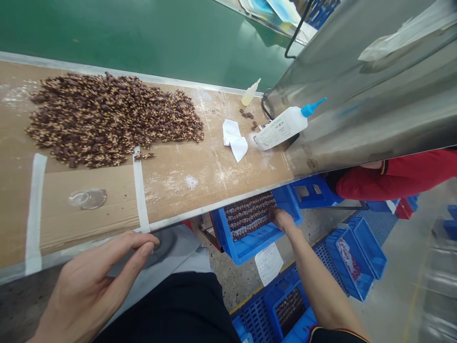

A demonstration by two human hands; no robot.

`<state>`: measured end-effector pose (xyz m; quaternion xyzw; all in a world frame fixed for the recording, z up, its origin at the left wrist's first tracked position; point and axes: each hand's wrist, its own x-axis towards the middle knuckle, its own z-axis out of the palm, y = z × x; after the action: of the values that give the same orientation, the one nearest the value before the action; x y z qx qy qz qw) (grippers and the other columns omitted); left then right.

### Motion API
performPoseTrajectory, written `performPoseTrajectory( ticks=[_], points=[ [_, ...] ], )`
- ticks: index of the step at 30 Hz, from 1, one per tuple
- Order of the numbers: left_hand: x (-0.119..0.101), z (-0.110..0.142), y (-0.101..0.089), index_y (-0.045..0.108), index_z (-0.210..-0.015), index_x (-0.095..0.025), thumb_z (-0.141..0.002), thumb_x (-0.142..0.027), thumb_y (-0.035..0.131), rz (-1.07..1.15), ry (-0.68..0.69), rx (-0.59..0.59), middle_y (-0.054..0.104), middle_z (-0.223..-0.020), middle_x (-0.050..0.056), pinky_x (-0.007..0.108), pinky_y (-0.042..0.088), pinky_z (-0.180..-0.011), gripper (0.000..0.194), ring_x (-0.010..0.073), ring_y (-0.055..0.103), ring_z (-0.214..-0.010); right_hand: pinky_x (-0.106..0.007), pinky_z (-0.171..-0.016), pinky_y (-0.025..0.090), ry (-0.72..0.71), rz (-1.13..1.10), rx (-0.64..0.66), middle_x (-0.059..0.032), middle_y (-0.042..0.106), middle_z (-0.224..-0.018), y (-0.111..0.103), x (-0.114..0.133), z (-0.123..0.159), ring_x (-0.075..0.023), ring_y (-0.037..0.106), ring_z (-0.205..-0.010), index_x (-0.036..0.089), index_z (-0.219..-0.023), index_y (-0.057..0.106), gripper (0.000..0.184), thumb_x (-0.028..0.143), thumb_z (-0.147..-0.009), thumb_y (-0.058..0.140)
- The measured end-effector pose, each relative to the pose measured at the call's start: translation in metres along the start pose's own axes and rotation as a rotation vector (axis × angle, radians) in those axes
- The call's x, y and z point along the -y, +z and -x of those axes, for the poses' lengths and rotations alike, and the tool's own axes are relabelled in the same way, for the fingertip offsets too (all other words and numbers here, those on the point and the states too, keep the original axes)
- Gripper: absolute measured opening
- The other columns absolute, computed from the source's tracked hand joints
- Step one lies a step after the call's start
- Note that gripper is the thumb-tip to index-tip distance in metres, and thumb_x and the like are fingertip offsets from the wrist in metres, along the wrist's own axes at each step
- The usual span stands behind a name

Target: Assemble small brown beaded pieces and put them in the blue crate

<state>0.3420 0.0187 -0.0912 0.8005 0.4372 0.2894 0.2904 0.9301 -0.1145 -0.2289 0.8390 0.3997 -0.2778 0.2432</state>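
My left hand (100, 281) is above my lap at the table's front edge, thumb and index finger pinched together. Whatever may be between the fingertips is too small to make out. Below the table edge, my right hand (280, 217) reaches into a blue crate (246, 250), its fingers drawn together at the right end of rows of small brown-and-tan pieces (248, 216). Its fingertips are partly hidden, so anything held there does not show. A large pile of similar loose pieces (114, 119) lies on the cardboard-covered table (174, 190).
On the table are a white glue bottle (282, 128) with a blue nozzle, a small dropper bottle (250, 93), a crumpled white paper (234, 138) and a clear round lid (87, 198). A metal panel (342, 95) bounds the right. More blue crates (353, 262) stand on the floor; a person's red sleeve (417, 174) shows.
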Motion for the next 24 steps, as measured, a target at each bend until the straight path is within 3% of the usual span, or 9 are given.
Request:
performPoseTrajectory(
  ticks=[3,6,10,12,14,16,19,21,24],
  points=[
    [-0.007,-0.003,-0.005,0.082,-0.115,-0.035,-0.118,-0.043,0.072,0.063,0.035,-0.016,0.092,-0.099,-0.007,0.021,0.064,-0.066,0.013,0.0161,0.088,-0.076,-0.042,-0.097,0.067,-0.024,-0.074,-0.039,-0.0071,0.081,-0.112,-0.022,0.008,0.022,-0.0254,0.079,-0.103,0.02,-0.111,0.078,0.032,0.052,-0.114,0.084],
    [-0.011,-0.002,-0.007,0.081,-0.116,-0.032,-0.12,-0.033,0.069,0.126,0.031,-0.003,0.092,-0.103,-0.003,0.023,0.063,-0.07,0.012,0.0179,0.089,-0.084,-0.038,-0.088,0.062,-0.139,-0.192,-0.071,-0.0093,0.082,-0.093,-0.061,0.012,0.059,-0.029,0.081,-0.096,0.025,-0.087,0.068,0.038,0.055,-0.108,0.079],
    [-0.012,0.001,-0.004,0.078,-0.112,-0.028,-0.121,-0.024,0.064,0.183,-0.005,0.012,0.087,-0.095,-0.002,0.024,0.06,-0.07,0.018,0.0161,0.084,-0.078,-0.035,-0.076,0.061,-0.478,-0.617,-0.015,-0.0057,0.083,-0.09,-0.129,0.051,0.123,-0.028,0.079,-0.086,0.027,-0.094,0.076,0.049,0.074,-0.097,0.085],
    [-0.015,0.001,-0.003,0.077,-0.109,-0.027,-0.121,-0.022,0.062,0.21,0.002,0.011,0.084,-0.091,-0.003,0.024,0.059,-0.069,0.02,0.0145,0.081,-0.074,-0.036,-0.083,0.063,-0.64,-0.73,-0.064,-0.007,0.085,-0.096,-0.157,0.105,0.151,-0.0282,0.08,-0.091,0.026,-0.096,0.081,0.048,0.073,-0.1,0.088],
    [-0.018,0.004,-0.004,0.077,-0.108,-0.027,-0.121,-0.021,0.062,0.227,0.015,0.011,0.084,-0.091,-0.003,0.023,0.06,-0.069,0.02,0.0141,0.08,-0.074,-0.036,-0.086,0.063,-0.829,-0.725,-0.134,-0.0054,0.087,-0.098,-0.174,0.177,0.165,-0.0259,0.079,-0.091,0.026,-0.1,0.085,0.037,0.063,-0.107,0.086],
    [-0.02,0.01,-0.009,0.079,-0.111,-0.027,-0.12,-0.021,0.063,0.23,0.012,-0.009,0.086,-0.094,-0.001,0.024,0.061,-0.071,0.02,0.0153,0.082,-0.078,-0.037,-0.096,0.064,-1.033,-0.699,-0.195,-0.0048,0.089,-0.11,-0.182,0.255,0.163,-0.0254,0.082,-0.1,0.027,-0.112,0.089,0.023,0.048,-0.112,0.08],
    [-0.013,0.032,-0.025,0.084,-0.113,-0.03,-0.119,-0.028,0.066,0.2,-0.083,-0.099,0.089,-0.099,0.0,0.024,0.064,-0.074,0.02,0.0177,0.085,-0.082,-0.038,-0.097,0.063,-1.176,-0.616,-0.441,-0.0069,0.089,-0.125,-0.183,0.352,0.146,-0.0247,0.081,-0.104,0.026,-0.122,0.087,0.018,0.028,-0.114,0.071],
    [0.001,0.056,-0.044,0.088,-0.11,-0.032,-0.119,-0.039,0.069,0.142,-0.223,-0.194,0.09,-0.1,0.0,0.024,0.066,-0.075,0.022,0.0193,0.085,-0.082,-0.038,-0.102,0.061,-1.196,-0.478,-0.554,-0.0069,0.087,-0.129,-0.185,0.394,0.136,-0.0249,0.08,-0.111,0.027,-0.122,0.086,0.02,0.022,-0.114,0.069],
    [0.028,0.101,-0.085,0.091,-0.105,-0.031,-0.114,-0.058,0.074,0.015,-0.467,-0.363,0.09,-0.092,0.0,0.023,0.066,-0.069,0.032,0.0216,0.085,-0.077,-0.037,-0.098,0.059,-1.213,-0.329,-0.582,-0.0072,0.087,-0.117,-0.187,0.423,0.132,-0.0276,0.077,-0.11,0.028,-0.105,0.085,0.018,0.022,-0.109,0.069]
  ],
)
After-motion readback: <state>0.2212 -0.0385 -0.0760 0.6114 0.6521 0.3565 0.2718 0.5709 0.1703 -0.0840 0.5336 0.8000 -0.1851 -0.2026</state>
